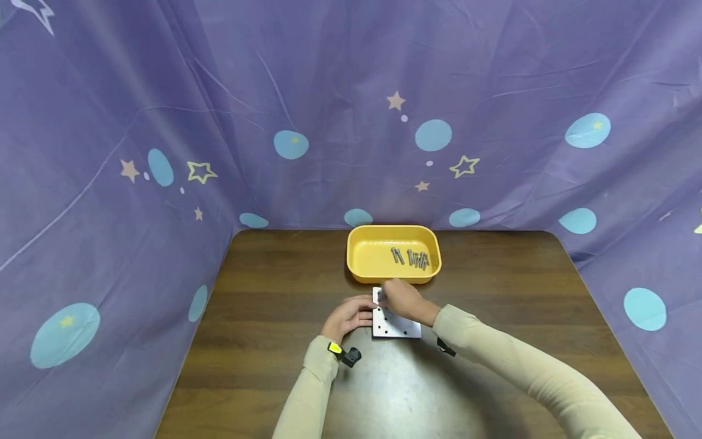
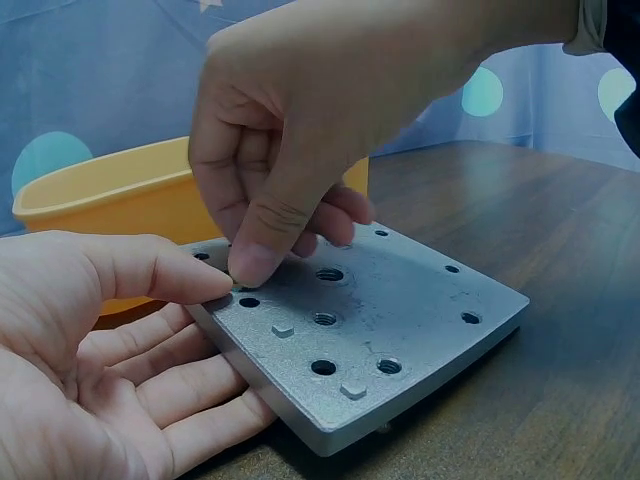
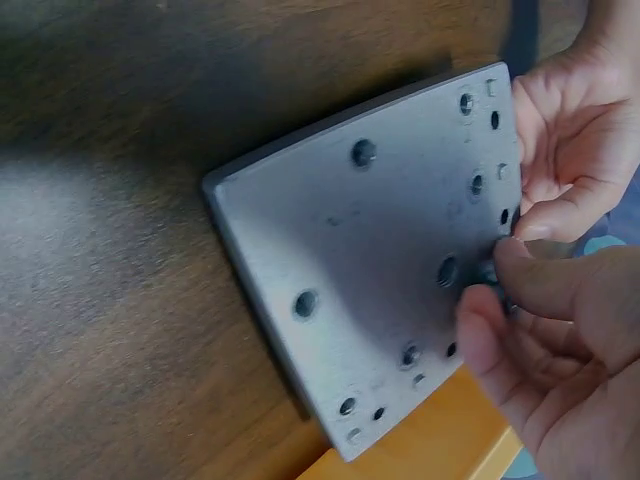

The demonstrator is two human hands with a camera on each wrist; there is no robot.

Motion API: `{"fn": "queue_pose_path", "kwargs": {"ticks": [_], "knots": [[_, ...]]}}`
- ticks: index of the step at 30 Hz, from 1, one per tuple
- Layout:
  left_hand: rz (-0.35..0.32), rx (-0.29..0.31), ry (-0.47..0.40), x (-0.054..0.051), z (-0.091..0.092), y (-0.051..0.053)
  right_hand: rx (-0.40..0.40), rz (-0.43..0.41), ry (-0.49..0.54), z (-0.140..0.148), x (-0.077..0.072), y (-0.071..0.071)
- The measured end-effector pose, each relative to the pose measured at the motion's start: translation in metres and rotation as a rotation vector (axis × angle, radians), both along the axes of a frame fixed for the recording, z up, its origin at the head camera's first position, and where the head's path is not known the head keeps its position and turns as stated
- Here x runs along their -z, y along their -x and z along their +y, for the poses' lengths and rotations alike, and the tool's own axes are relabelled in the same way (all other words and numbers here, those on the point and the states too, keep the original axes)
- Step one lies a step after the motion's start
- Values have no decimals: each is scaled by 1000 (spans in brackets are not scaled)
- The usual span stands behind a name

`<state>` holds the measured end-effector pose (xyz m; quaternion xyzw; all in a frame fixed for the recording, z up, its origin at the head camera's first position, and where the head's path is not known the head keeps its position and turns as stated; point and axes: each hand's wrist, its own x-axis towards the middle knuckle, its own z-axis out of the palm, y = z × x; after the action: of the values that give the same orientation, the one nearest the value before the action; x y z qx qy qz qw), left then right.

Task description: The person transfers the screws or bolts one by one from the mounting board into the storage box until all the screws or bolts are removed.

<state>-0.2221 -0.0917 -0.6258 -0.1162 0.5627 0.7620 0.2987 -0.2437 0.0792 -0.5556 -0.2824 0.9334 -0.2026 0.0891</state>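
Observation:
A square grey metal plate (image 1: 396, 327) with several holes lies on the table in front of the yellow tray. My left hand (image 1: 348, 314) holds its left edge, thumb at the top rim and fingers against the side and underneath. Over that same edge, my right hand (image 2: 290, 130) pinches a small bolt (image 3: 488, 273) between thumb and forefinger, close to a hole. The fingertips mostly hide it, so whether it sits in the hole is unclear. Small raised metal heads (image 2: 353, 390) show beside some holes along the edge.
Just behind the plate stands the yellow tray (image 1: 353, 271), with several loose bolts (image 1: 418, 259) in its right half. Purple patterned cloth (image 1: 329, 183) hangs around the back and sides of the wooden table (image 1: 274, 305).

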Motion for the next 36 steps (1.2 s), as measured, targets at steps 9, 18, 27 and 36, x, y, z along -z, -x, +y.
{"fn": "queue_pose_path", "kwargs": {"ticks": [9,18,27,36], "knots": [[13,3,18,-2,0,0,-178,94,53,4,-1,1],[58,24,52,-1,-3,-3,-5,-50,176,7,1,0],[133,38,134,1,-7,-2,-82,40,148,3,3,-5],[134,50,142,4,-7,1,-53,73,86,3,2,-9]]}}
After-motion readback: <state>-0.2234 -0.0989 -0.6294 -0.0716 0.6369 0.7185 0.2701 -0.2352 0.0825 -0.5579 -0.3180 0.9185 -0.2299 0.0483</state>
